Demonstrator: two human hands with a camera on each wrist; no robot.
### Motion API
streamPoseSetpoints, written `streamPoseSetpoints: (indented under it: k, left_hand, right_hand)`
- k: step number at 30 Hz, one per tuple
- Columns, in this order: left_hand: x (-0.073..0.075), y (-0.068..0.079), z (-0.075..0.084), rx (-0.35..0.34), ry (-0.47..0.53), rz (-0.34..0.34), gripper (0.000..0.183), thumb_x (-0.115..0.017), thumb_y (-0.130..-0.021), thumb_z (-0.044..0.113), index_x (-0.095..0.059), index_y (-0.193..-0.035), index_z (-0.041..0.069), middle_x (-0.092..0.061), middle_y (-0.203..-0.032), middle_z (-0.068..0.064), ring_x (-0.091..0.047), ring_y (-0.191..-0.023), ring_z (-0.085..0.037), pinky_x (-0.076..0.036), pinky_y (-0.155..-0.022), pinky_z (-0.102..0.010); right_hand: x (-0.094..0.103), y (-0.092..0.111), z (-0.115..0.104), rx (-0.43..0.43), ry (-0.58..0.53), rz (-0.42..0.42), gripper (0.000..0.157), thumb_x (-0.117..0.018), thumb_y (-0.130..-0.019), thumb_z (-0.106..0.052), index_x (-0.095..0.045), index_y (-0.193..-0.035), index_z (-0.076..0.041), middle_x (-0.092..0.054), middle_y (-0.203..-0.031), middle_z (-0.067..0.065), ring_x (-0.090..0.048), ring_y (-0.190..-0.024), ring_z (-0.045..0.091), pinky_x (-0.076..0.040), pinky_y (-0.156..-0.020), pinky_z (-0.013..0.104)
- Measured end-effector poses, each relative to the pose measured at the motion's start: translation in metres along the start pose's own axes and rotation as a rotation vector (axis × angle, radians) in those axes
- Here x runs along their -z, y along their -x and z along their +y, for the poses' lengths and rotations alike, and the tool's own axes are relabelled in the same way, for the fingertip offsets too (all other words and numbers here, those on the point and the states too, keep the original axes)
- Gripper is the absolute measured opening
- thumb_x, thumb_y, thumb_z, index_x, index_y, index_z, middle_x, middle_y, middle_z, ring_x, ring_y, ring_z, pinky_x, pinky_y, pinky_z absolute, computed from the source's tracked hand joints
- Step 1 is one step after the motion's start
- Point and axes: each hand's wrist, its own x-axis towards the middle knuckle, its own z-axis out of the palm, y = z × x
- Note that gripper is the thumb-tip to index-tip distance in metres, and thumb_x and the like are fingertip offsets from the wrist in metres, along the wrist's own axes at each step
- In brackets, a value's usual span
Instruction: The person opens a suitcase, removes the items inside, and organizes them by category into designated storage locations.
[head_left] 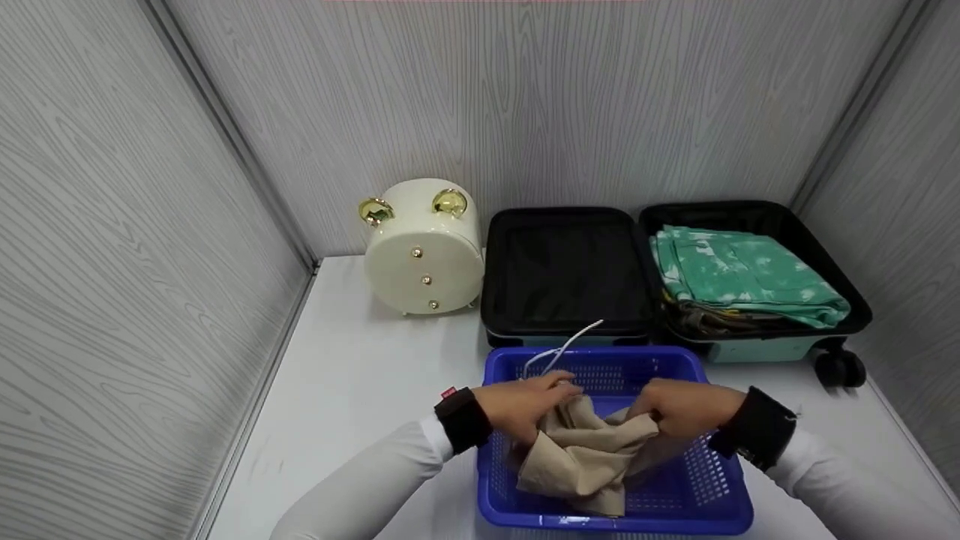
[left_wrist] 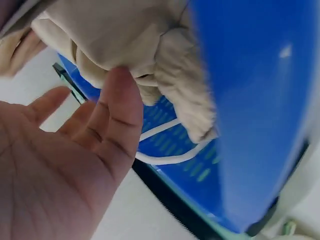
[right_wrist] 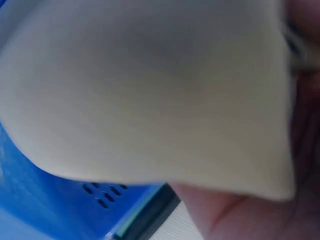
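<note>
A crumpled beige garment is bunched over the blue plastic basket, partly inside it. My right hand grips the garment's right side with curled fingers; in the right wrist view, the beige fabric covers much of that hand. On the other side, my left hand touches the garment. The left wrist view shows this hand with its palm in sight and fingers extended against the cloth. A white cord sticks up near the left fingers and loops beside the fabric.
Behind the basket lies an open suitcase, its black left half closed over by a panel. Folded green-and-white patterned cloth fills the right half, above darker fabric. A round cream case with gold trim stands to the left, near the grey wall.
</note>
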Motion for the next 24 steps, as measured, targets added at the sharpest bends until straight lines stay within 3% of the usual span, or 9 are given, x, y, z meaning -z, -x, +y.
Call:
streamPoseSetpoints:
  k: [3, 6, 9, 13, 16, 18, 20, 22, 24]
  left_hand:
    - [0.002, -0.004, 0.003, 0.026, -0.088, 0.002, 0.062, -0.08, -0.095, 0.021, -0.059, -0.153, 0.019, -0.06, -0.154, 0.002, -0.062, -0.134, -0.019, -0.05, -0.115, -0.031]
    - [0.003, -0.007, 0.002, 0.036, -0.168, 0.057, 0.036, -0.076, -0.091, 0.006, -0.075, -0.125, 0.018, -0.076, -0.119, 0.005, -0.068, -0.108, -0.017, -0.055, -0.101, -0.032]
    - [0.009, -0.005, 0.0, 0.037, -0.229, 0.121, 0.023, -0.074, -0.092, 0.007, -0.077, -0.113, 0.018, -0.078, -0.107, 0.004, -0.065, -0.099, -0.018, -0.055, -0.092, -0.035]
    - [0.027, 0.003, -0.005, -0.027, -0.257, 0.278, 0.018, -0.074, -0.089, 0.01, -0.078, -0.105, 0.017, -0.078, -0.101, 0.002, -0.066, -0.096, -0.021, -0.055, -0.086, -0.04]
    - [0.039, 0.012, -0.01, -0.082, -0.219, 0.432, 0.015, -0.078, -0.084, 0.008, -0.078, -0.097, 0.015, -0.075, -0.094, 0.0, -0.069, -0.09, -0.02, -0.057, -0.082, -0.041]
    - [0.043, 0.016, -0.013, -0.101, -0.182, 0.488, 0.013, -0.08, -0.084, 0.008, -0.079, -0.095, 0.014, -0.073, -0.092, -0.001, -0.068, -0.087, -0.02, -0.057, -0.081, -0.041]
    - [0.041, 0.018, -0.016, -0.114, -0.168, 0.48, 0.014, -0.081, -0.083, 0.008, -0.078, -0.096, 0.013, -0.073, -0.093, -0.001, -0.067, -0.086, -0.018, -0.057, -0.081, -0.039]
    - [0.036, 0.017, -0.016, -0.118, -0.179, 0.408, 0.015, -0.08, -0.083, 0.008, -0.077, -0.096, 0.014, -0.072, -0.094, 0.001, -0.066, -0.086, -0.016, -0.057, -0.081, -0.037]
    - [0.029, 0.014, -0.015, -0.116, -0.193, 0.31, 0.016, -0.079, -0.084, 0.009, -0.077, -0.098, 0.016, -0.071, -0.096, 0.003, -0.064, -0.087, -0.013, -0.056, -0.082, -0.034]
  right_hand:
    - [0.007, -0.002, -0.003, 0.033, 0.088, 0.094, 0.035, -0.07, -0.09, 0.014, -0.083, -0.099, -0.017, -0.073, -0.081, -0.006, -0.05, -0.073, -0.008, -0.05, -0.065, 0.014]
    - [0.014, -0.003, -0.005, 0.03, 0.141, 0.161, 0.043, -0.066, -0.085, 0.019, -0.082, -0.099, -0.019, -0.072, -0.084, -0.008, -0.054, -0.074, -0.006, -0.053, -0.067, 0.017]
    - [0.02, 0.0, -0.007, 0.032, 0.168, 0.234, 0.05, -0.064, -0.085, 0.022, -0.084, -0.108, -0.018, -0.079, -0.093, -0.006, -0.064, -0.08, -0.003, -0.058, -0.07, 0.021]
    - [0.025, 0.004, -0.01, 0.086, 0.203, 0.38, 0.052, -0.063, -0.093, 0.021, -0.082, -0.124, -0.016, -0.083, -0.111, 0.001, -0.078, -0.093, 0.011, -0.061, -0.082, 0.02]
    - [0.023, 0.005, -0.012, 0.106, 0.32, 0.515, 0.047, -0.071, -0.095, 0.014, -0.081, -0.129, -0.016, -0.083, -0.119, 0.005, -0.081, -0.103, 0.022, -0.061, -0.091, 0.021]
    - [0.019, 0.006, -0.01, 0.092, 0.417, 0.571, 0.049, -0.074, -0.091, 0.014, -0.081, -0.13, -0.015, -0.082, -0.121, 0.006, -0.08, -0.105, 0.026, -0.063, -0.091, 0.027]
    - [0.014, 0.007, -0.007, 0.091, 0.482, 0.573, 0.054, -0.076, -0.086, 0.017, -0.081, -0.129, -0.014, -0.082, -0.122, 0.008, -0.08, -0.107, 0.028, -0.065, -0.089, 0.034]
    - [0.01, 0.008, -0.004, 0.097, 0.49, 0.519, 0.057, -0.075, -0.082, 0.02, -0.082, -0.127, -0.015, -0.082, -0.121, 0.007, -0.08, -0.107, 0.027, -0.065, -0.087, 0.039]
    - [0.005, 0.009, -0.001, 0.089, 0.429, 0.413, 0.058, -0.075, -0.082, 0.021, -0.083, -0.125, -0.018, -0.083, -0.12, 0.003, -0.081, -0.106, 0.023, -0.066, -0.086, 0.038]
